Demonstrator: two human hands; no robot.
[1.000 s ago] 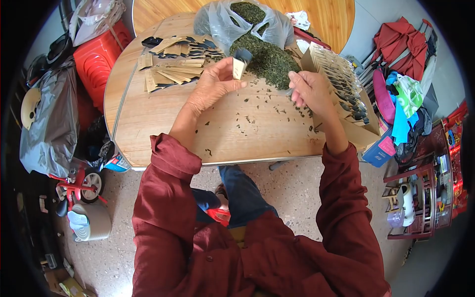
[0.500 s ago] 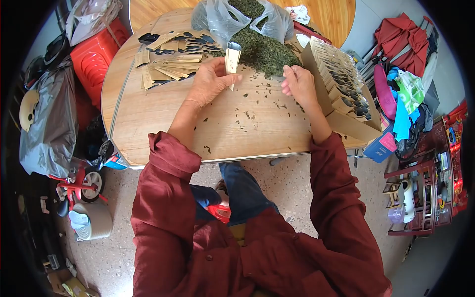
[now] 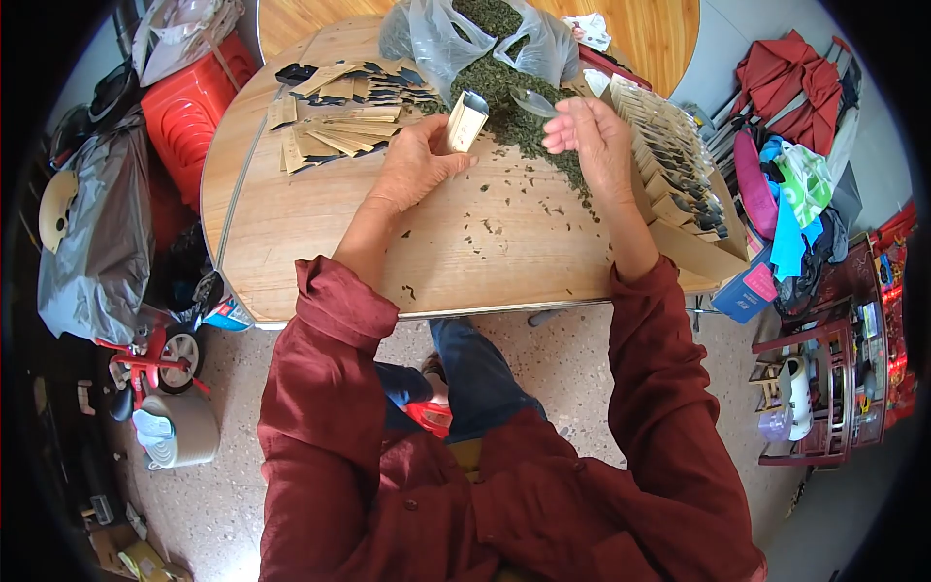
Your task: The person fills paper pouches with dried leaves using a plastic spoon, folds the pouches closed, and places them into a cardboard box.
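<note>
Upright in my left hand (image 3: 417,163) is a small tan paper packet (image 3: 466,124), its mouth open at the top. My right hand (image 3: 593,141) is closed on a clear plastic scoop (image 3: 532,103), which is held over the pile of dried green leaves (image 3: 504,85). Behind the pile a clear plastic bag (image 3: 436,44) holds more leaves. To the left of my left hand lie flat tan packets (image 3: 344,138) in rows. A cardboard box (image 3: 693,250) filled with upright packets stands right of my right hand.
Leaf crumbs are scattered over the wooden table (image 3: 320,242). A red stool (image 3: 189,121) stands beyond the table's left edge. Bags, a folded red umbrella (image 3: 787,82) and a blue box (image 3: 745,293) are at the right.
The packet in my left hand has tilted, with its open mouth now showing. My right hand has moved up over the leaves, and the clear scoop has come into view.
</note>
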